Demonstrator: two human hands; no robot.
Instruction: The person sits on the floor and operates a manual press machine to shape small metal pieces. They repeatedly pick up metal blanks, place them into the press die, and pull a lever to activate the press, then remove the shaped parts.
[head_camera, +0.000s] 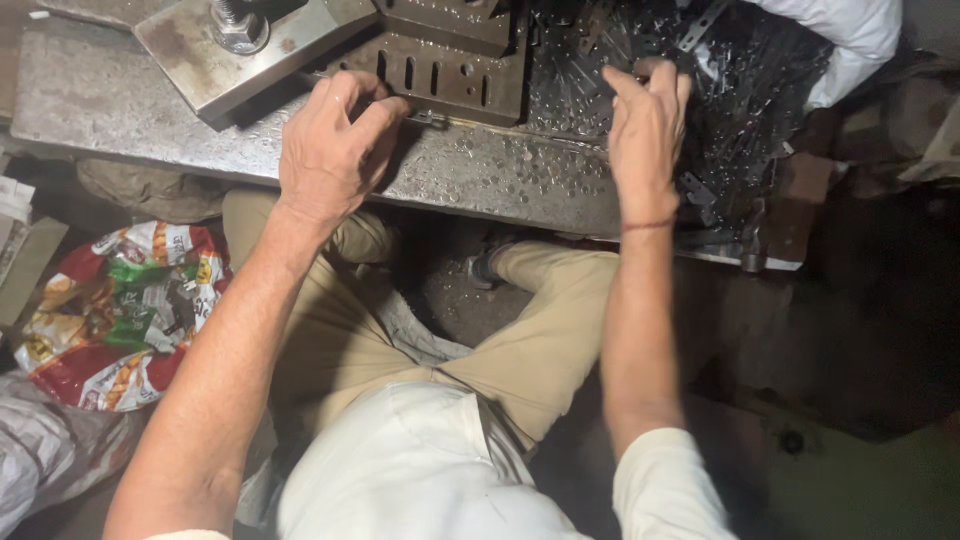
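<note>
My left hand (335, 150) rests on the steel press bed (120, 95), its fingers curled at the front edge of a dark slotted die block (440, 75); whether they pinch a small part is hidden. My right hand (648, 125) reaches into a heap of small shiny metal strips (740, 80) to the right of the die, fingertips bent down among them. Whether it grips a strip cannot be told. I sit with knees in tan trousers under the bed.
A steel clamp plate with a large bolt (238, 28) lies at the back left. Small punched slugs (520, 170) litter the bed. A crumpled red printed bag (115, 310) sits on the floor at left. A white sack (850, 40) stands at the far right.
</note>
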